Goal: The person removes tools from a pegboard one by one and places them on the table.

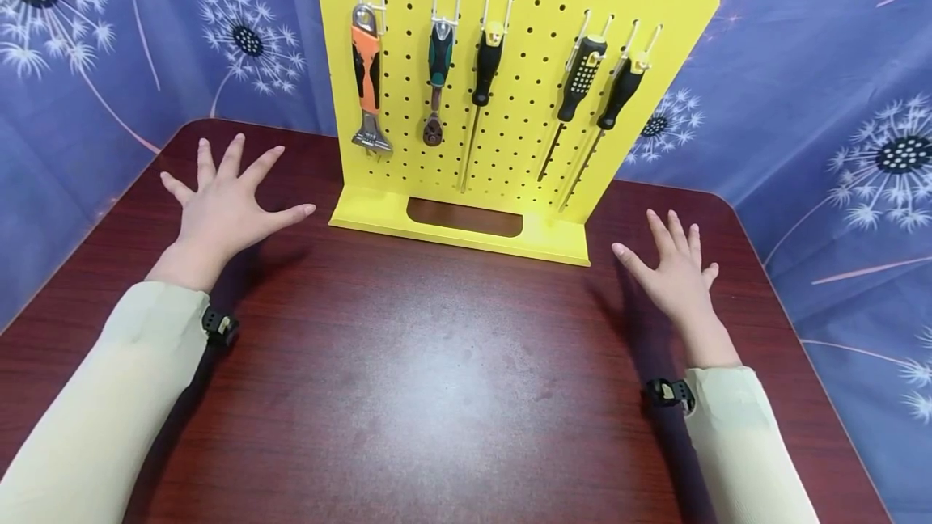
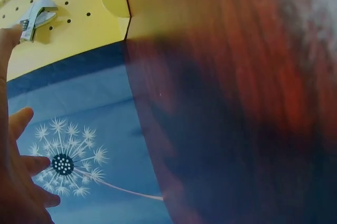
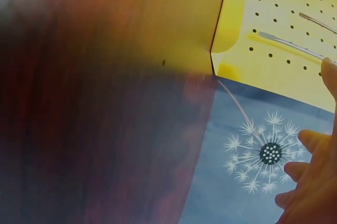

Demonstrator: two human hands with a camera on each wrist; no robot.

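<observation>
My left hand [image 1: 222, 204] is held over the table's left side with its fingers spread, holding nothing. On the right side, my right hand [image 1: 675, 277] is likewise spread and holds nothing. Between and beyond them stands a yellow pegboard [image 1: 466, 95]. From its hooks hang an orange and black adjustable wrench [image 1: 369, 75], a green and black ratchet wrench [image 1: 438, 59], and several screwdrivers with black handles, among them one in the middle [image 1: 488, 67], one with a dotted handle [image 1: 585, 75] and one at the far right [image 1: 622, 95]. Neither hand touches the board.
The dark red wooden table [image 1: 437, 395] has rounded back corners. Blue curtains [image 1: 823, 47] with a dandelion print hang behind and at both sides. A slot [image 1: 464, 217] is cut in the pegboard's base.
</observation>
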